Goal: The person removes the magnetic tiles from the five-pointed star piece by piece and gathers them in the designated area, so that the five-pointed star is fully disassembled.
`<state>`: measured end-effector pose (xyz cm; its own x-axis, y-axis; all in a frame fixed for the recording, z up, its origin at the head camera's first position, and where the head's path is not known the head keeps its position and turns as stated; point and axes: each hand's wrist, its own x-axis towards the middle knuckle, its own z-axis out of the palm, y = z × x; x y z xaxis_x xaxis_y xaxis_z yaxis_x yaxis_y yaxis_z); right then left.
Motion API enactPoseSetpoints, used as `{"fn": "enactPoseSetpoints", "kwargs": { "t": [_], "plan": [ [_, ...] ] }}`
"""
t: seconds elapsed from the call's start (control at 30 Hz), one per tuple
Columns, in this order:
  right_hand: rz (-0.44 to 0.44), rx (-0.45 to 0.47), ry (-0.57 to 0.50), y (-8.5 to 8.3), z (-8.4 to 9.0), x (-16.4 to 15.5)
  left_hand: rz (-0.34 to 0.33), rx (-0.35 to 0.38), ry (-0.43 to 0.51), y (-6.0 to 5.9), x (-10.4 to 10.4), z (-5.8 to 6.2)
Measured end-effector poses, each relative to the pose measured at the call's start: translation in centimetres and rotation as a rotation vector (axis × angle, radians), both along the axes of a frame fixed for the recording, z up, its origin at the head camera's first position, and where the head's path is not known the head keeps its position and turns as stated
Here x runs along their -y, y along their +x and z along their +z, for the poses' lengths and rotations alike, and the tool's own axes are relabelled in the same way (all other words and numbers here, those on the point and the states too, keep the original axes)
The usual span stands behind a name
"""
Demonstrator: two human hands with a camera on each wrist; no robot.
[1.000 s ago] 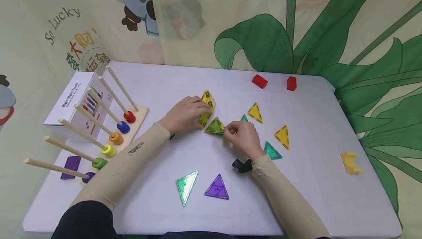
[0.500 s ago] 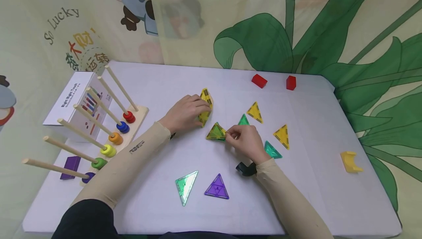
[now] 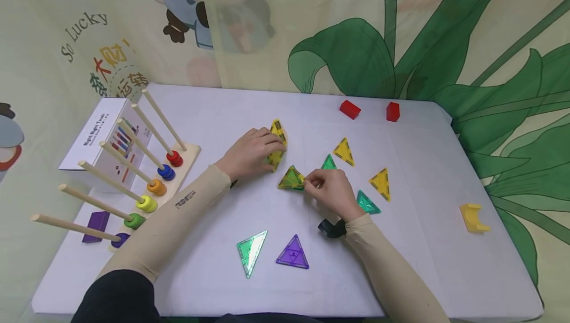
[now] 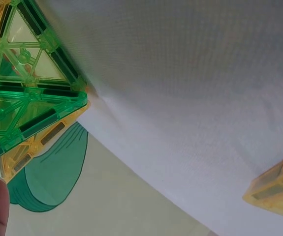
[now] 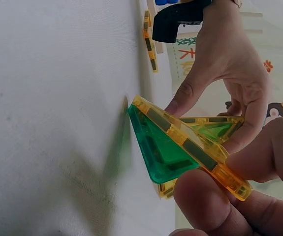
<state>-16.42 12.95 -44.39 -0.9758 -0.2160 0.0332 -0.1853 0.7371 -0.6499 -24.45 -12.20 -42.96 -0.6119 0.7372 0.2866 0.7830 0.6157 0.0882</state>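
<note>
My left hand [image 3: 254, 151] grips a joined piece of yellow magnetic tiles [image 3: 278, 137] above the middle of the table. In the right wrist view, the left hand's thumb and fingers hold this piece from both sides. My right hand [image 3: 331, 190] pinches the corner of triangular magnetic tiles [image 3: 291, 178], yellow over green. Up close, the right wrist view shows the yellow edge [image 5: 180, 142] between thumb and fingers, with a green tile [image 5: 161, 152] joined to it at an angle. A small gap separates the two pieces in the head view.
Loose triangles lie around: yellow [image 3: 345, 152] and green [image 3: 367, 203] on the right, purple [image 3: 293, 253] and green [image 3: 252, 253] in front. Red blocks [image 3: 350, 110] stand at the back, a yellow block [image 3: 474, 218] far right. A peg-and-ring stand [image 3: 191, 152] and box [image 3: 98, 135] occupy the left.
My right hand has shifted slightly right with its tiles, widening the gap to the left piece and uncovering a green triangle behind it. Over the last half second both hands stay nearly still.
</note>
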Motion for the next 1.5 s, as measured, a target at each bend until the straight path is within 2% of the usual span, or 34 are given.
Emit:
{"fn": "enactPoseSetpoints", "kwargs": {
  "t": [0.47,0.83,1.13,1.5],
  "plan": [
    [0.001,0.005,-0.005,0.0,-0.1,0.2,0.012,0.009,-0.009,0.2,0.0,0.2],
    [0.009,0.004,-0.004,0.1,0.0,0.3,0.007,-0.062,0.069,0.3,0.4,-0.4],
    [0.007,0.011,0.003,0.0,0.0,0.4,0.065,-0.125,0.084,0.6,0.3,-0.9],
    [0.004,0.001,-0.003,0.1,-0.2,0.4,0.085,-0.112,0.043,0.5,-0.2,-0.8]
  ]
}}
